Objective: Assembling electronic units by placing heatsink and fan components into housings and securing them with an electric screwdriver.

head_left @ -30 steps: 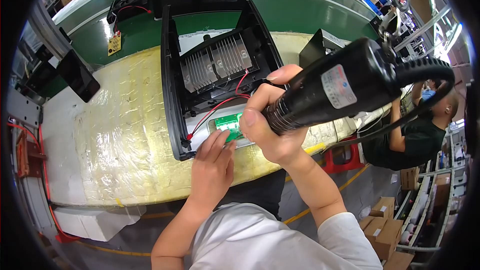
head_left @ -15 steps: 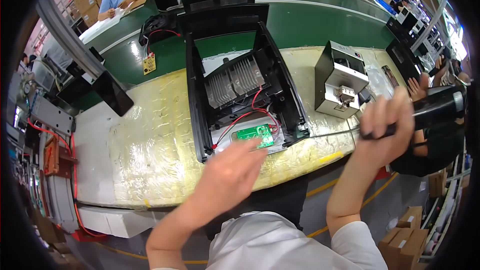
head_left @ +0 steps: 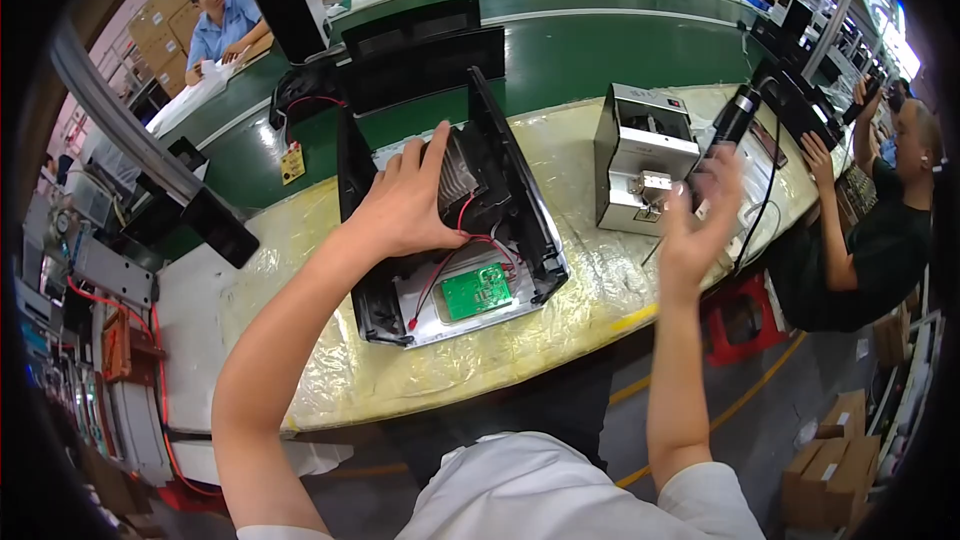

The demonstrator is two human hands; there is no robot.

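Observation:
My left hand (head_left: 405,202) is spread over the finned metal heat sink (head_left: 456,168) inside a black housing (head_left: 535,210), fingers and thumb stretched apart. It covers much of the heat sink; whether it presses on it I cannot tell. Beside the thumb run red wires (head_left: 440,273), and a green circuit board (head_left: 476,292) lies at the near end of the housing. My right hand (head_left: 700,225), blurred, is raised with fingers apart near a black electric screwdriver (head_left: 735,118). The screwdriver leans behind the fingertips, next to a silver screw feeder box (head_left: 620,165).
A yellowish film-covered bench (head_left: 290,310) carries the work. Beyond it runs a green surface (head_left: 570,55) with black panels (head_left: 430,65) and a small yellow board (head_left: 292,164). A dark cable (head_left: 768,202) hangs at the right. Two people (head_left: 225,25) (head_left: 880,230) are nearby; a red stool (head_left: 742,320) stands below.
My left hand has moved forward from the circuit board onto the heat sink. My right hand has let go of the screwdriver, which now leans beyond it. The view has shifted slightly.

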